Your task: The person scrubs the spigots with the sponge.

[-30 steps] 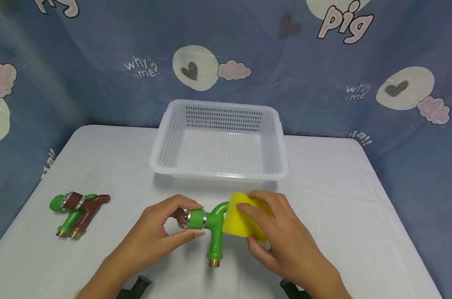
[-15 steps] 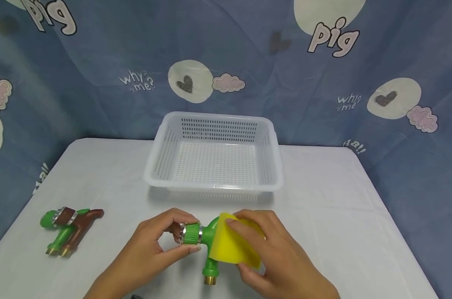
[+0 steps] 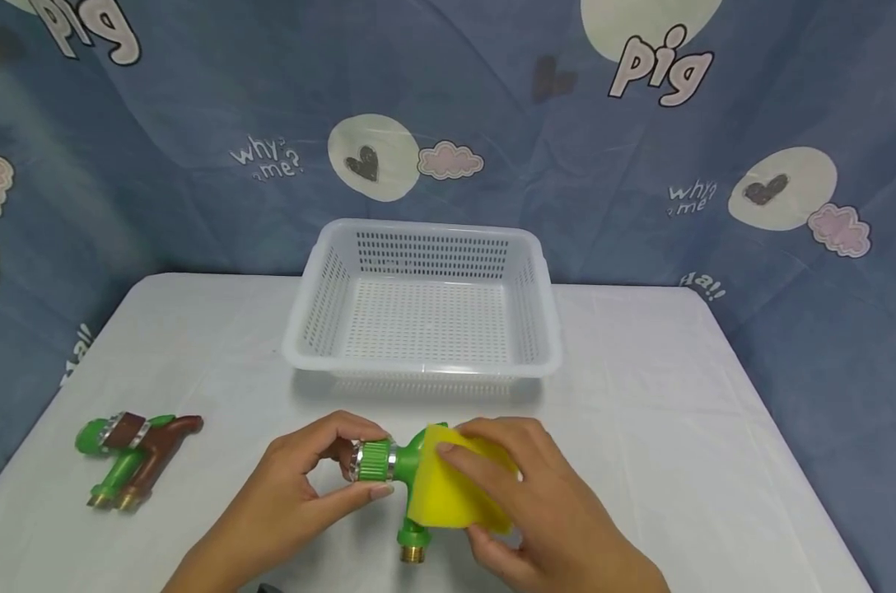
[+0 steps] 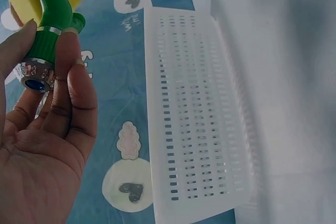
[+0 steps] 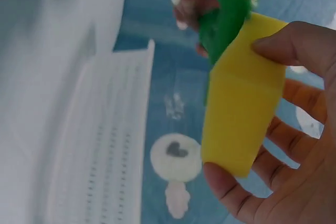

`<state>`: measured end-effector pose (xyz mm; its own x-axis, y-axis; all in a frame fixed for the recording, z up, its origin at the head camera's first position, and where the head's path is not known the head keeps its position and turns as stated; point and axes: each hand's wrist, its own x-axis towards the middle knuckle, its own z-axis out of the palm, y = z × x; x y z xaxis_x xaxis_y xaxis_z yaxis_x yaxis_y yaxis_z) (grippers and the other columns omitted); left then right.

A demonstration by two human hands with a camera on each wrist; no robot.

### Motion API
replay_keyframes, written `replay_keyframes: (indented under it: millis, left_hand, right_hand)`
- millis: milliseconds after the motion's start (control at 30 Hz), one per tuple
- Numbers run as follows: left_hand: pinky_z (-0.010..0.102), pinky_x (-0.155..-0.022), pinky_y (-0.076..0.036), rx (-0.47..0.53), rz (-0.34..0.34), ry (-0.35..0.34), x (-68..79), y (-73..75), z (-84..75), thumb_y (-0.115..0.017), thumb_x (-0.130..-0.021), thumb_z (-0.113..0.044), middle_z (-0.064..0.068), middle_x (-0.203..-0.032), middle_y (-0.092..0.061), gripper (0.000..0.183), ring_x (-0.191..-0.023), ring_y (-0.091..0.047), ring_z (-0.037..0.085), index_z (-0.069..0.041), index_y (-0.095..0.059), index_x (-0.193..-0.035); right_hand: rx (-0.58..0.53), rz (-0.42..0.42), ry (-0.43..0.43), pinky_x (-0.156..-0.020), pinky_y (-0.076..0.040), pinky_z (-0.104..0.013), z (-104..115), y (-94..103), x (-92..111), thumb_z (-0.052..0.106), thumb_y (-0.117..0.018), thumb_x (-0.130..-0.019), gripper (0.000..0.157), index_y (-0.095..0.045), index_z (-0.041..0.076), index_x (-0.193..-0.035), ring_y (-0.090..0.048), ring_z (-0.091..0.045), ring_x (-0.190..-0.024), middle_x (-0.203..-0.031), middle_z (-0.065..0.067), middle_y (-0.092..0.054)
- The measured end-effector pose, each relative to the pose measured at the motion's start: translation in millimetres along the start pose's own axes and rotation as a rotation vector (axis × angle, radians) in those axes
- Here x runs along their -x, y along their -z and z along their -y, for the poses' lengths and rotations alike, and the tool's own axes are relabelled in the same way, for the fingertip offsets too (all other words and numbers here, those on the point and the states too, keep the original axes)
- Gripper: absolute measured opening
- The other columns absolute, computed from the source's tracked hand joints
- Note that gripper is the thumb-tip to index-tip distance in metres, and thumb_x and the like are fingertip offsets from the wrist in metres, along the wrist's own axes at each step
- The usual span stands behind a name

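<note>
Green tap (image 3: 407,467) is held up on the near side of the white basket (image 3: 422,367), left hand (image 3: 300,478) fingers pinching only its ribbed end, right hand (image 3: 559,506) fingers gripping yellow sponge (image 3: 455,487) against it, so hard rubbing could twist it loose.

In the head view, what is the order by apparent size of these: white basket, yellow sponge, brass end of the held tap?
From largest to smallest:
1. White basket
2. Yellow sponge
3. Brass end
</note>
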<state>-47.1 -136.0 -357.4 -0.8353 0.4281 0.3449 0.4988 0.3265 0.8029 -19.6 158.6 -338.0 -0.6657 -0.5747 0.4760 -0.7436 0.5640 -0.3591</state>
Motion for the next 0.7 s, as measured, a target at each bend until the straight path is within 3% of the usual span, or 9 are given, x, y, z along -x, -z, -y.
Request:
replay_keyframes:
  millis: [100, 300, 433, 567, 700]
  left_hand:
    - [0.024, -0.075, -0.058, -0.001, 0.001, -0.007, 0.0, -0.1, 0.2, -0.09, -0.084, -0.019, -0.011, -0.11, -0.071, 0.045, -0.083, -0.064, 0.009, -0.028, -0.066, -0.12]
    - [0.024, -0.074, -0.057, -0.015, -0.003, 0.0, 0.3, -0.3, 0.0, -0.091, -0.084, -0.017, -0.012, -0.108, -0.07, 0.044, -0.082, -0.063, 0.008, -0.027, -0.066, -0.119]
    - [0.026, -0.075, -0.058, -0.015, -0.001, 0.02, -0.3, -1.2, -0.3, -0.091, -0.084, -0.02, -0.013, -0.108, -0.07, 0.044, -0.082, -0.063, 0.008, -0.029, -0.066, -0.119]
    - [0.026, -0.076, -0.058, -0.005, 0.006, 0.017, -1.0, -1.3, -0.5, -0.09, -0.084, -0.02, -0.012, -0.109, -0.071, 0.044, -0.083, -0.064, 0.009, -0.028, -0.066, -0.119]
    - [0.025, -0.075, -0.058, -0.006, 0.007, -0.004, -1.0, -0.9, -1.2, -0.091, -0.084, -0.019, -0.011, -0.109, -0.071, 0.044, -0.083, -0.064, 0.009, -0.027, -0.066, -0.12]
  right_hand:
    - [0.024, -0.009, 0.006, -0.1, -0.053, -0.038, -3, -4.8, -1, 0.014, -0.077, -0.08, 0.074, -0.055, 0.021, -0.149, -0.049, -0.022, -0.124, -0.145, -0.005, -0.05]
    - [0.106, -0.076, -0.091, -0.105, -0.045, -0.036, -17, -2.2, 1, 0.012, -0.075, -0.08, 0.068, -0.058, 0.018, -0.146, -0.048, -0.027, -0.125, -0.144, -0.008, -0.052]
    - [0.041, -0.118, -0.03, -0.11, -0.041, -0.031, -13, -1.9, 1, 0.01, -0.073, -0.079, 0.07, -0.057, 0.015, -0.147, -0.047, -0.029, -0.128, -0.146, -0.009, -0.051]
    - [0.002, -0.089, 0.039, -0.109, -0.045, -0.035, -5, -6.4, -2, 0.009, -0.072, -0.079, 0.071, -0.056, 0.017, -0.148, -0.048, -0.028, -0.128, -0.147, -0.008, -0.051]
    - [0.054, -0.075, -0.027, -0.106, -0.046, -0.039, -9, -6.2, -2, 0.008, -0.071, -0.08, 0.068, -0.058, 0.019, -0.145, -0.048, -0.028, -0.127, -0.146, -0.007, -0.051]
